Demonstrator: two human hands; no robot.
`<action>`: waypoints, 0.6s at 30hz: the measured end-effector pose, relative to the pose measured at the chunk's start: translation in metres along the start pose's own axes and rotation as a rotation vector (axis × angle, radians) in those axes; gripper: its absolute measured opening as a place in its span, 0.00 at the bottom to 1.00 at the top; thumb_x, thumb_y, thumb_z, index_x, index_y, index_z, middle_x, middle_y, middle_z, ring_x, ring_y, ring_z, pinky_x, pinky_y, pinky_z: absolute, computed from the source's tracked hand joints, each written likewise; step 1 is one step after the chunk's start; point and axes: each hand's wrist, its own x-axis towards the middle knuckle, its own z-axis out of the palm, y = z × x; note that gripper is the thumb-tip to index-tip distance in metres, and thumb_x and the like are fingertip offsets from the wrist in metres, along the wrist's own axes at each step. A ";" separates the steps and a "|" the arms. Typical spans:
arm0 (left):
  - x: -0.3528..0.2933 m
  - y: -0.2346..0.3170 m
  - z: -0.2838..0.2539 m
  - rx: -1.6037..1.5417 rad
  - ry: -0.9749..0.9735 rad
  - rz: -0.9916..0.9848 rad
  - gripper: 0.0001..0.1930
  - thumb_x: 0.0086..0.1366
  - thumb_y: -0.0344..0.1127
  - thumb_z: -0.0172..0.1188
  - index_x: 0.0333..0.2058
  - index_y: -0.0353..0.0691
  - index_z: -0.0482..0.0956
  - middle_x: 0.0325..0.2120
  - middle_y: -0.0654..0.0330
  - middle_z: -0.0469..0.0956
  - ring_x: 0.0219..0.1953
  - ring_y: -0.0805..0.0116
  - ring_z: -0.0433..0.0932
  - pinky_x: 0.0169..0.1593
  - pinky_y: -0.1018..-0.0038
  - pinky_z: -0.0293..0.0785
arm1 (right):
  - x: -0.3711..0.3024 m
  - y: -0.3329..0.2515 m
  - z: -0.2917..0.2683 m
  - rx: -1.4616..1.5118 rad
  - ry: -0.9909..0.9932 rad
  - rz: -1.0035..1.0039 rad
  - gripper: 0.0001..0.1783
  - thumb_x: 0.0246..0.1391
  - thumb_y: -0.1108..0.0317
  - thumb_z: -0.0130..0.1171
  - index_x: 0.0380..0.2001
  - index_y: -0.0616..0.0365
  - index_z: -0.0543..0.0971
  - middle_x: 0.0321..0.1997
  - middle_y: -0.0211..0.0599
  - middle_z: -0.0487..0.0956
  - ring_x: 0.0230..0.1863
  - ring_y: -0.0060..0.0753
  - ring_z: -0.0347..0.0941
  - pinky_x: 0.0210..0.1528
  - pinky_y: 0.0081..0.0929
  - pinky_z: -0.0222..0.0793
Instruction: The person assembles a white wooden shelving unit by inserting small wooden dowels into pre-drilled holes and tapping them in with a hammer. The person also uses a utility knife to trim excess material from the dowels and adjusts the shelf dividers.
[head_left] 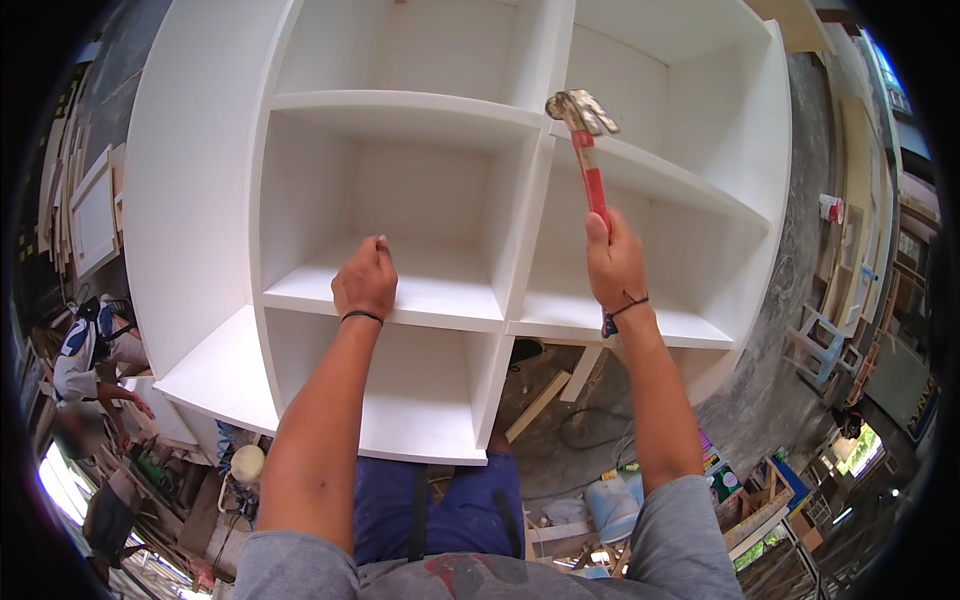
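A large white shelf unit [400, 103] with several square compartments fills the middle of the view. My right hand [617, 262] grips a claw hammer [593, 180] by its red handle. The metal head points up and away, above the right-hand compartments. My left hand [364, 284] is closed in a pinch in front of the middle left compartment, by the front edge of its shelf board. Whatever is between the fingertips is too small to make out. Both arms are stretched forward, and a dark band circles each wrist.
Through an opening at the lower right of the unit, wood strips [538, 405] lie on the grey floor. A pale bucket [612, 507] stands near my legs. Light blue stools [820, 340] and a paint can [830, 208] are at right. Another person [92, 350] is at far left, near leaning boards.
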 end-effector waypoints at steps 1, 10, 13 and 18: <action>0.000 0.001 -0.001 0.002 0.002 0.005 0.15 0.72 0.48 0.44 0.41 0.49 0.78 0.28 0.56 0.81 0.35 0.49 0.79 0.40 0.57 0.73 | -0.004 0.003 0.000 0.010 0.021 -0.020 0.23 0.66 0.47 0.48 0.36 0.59 0.72 0.19 0.52 0.73 0.24 0.62 0.72 0.28 0.47 0.65; -0.001 0.001 0.001 -0.006 0.012 0.012 0.15 0.72 0.47 0.45 0.40 0.48 0.78 0.28 0.56 0.81 0.36 0.50 0.79 0.39 0.59 0.73 | -0.006 0.013 0.001 -0.080 -0.001 -0.068 0.21 0.65 0.48 0.49 0.36 0.58 0.73 0.19 0.52 0.73 0.24 0.64 0.72 0.28 0.49 0.64; -0.002 0.000 0.000 0.011 0.008 0.012 0.15 0.72 0.47 0.45 0.40 0.48 0.78 0.28 0.56 0.81 0.35 0.49 0.79 0.39 0.59 0.73 | -0.005 0.004 -0.007 -0.087 -0.063 0.013 0.22 0.65 0.48 0.49 0.36 0.59 0.73 0.19 0.52 0.74 0.24 0.63 0.72 0.28 0.49 0.65; -0.003 0.000 0.000 0.013 0.035 0.024 0.15 0.72 0.47 0.44 0.40 0.49 0.78 0.28 0.56 0.81 0.35 0.50 0.79 0.38 0.59 0.73 | -0.010 0.005 -0.009 -0.036 -0.017 -0.001 0.23 0.66 0.46 0.48 0.36 0.59 0.73 0.21 0.51 0.74 0.26 0.61 0.72 0.30 0.47 0.65</action>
